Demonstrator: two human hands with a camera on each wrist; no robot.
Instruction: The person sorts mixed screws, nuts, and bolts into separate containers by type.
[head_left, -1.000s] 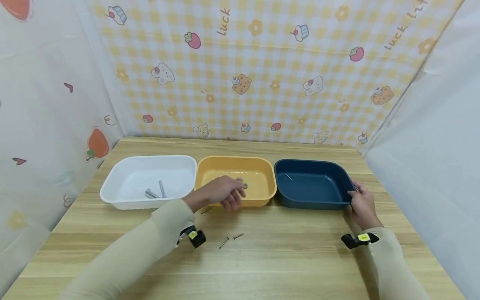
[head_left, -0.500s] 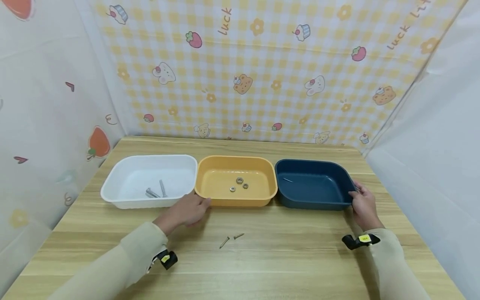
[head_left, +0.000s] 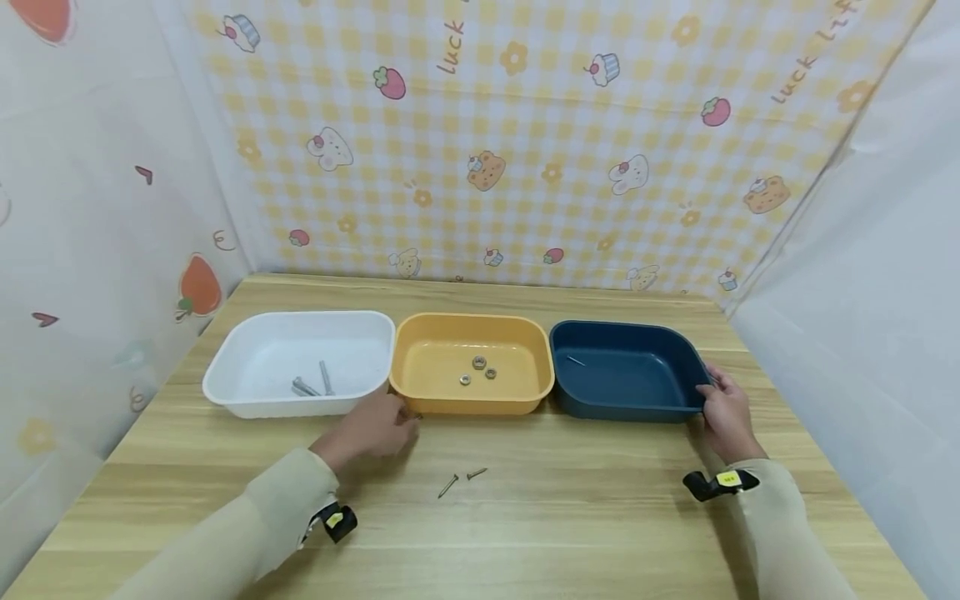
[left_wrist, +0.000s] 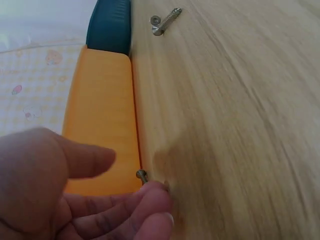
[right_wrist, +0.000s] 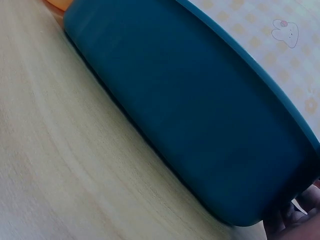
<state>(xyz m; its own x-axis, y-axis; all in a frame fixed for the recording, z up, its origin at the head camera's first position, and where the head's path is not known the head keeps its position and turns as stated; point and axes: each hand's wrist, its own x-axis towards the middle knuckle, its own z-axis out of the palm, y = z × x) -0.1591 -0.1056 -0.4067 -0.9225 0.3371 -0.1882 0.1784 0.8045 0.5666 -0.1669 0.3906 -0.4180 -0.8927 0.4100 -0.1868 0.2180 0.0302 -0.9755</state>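
Observation:
My left hand (head_left: pixel 372 427) is down at the table before the yellow tray (head_left: pixel 472 406). Its fingertips touch a small screw (left_wrist: pixel 142 175) lying by the tray's front wall; the thumb stands apart from them in the left wrist view. My right hand (head_left: pixel 726 414) holds the right front corner of the dark blue tray (head_left: pixel 630 412), thumb on the near side; the remaining fingers are partly hidden. Two more screws lie on the wood, a longer one (head_left: pixel 447 486) and a shorter one (head_left: pixel 477 473). Three nuts (head_left: pixel 479 362) rest in the yellow tray.
Left of the yellow tray stands a white tray (head_left: pixel 300 407) with several bolts (head_left: pixel 304 387) in it. The dark blue tray contains one thin screw (head_left: pixel 576 361). All three trays line up side by side on the wooden table (head_left: pixel 570 517), with a patterned cloth (head_left: pixel 517 125) behind.
My left hand has come from over the yellow tray, left and down to the table. A third nut now shows there. The screw in the dark blue tray has shifted slightly. My right hand stays put.

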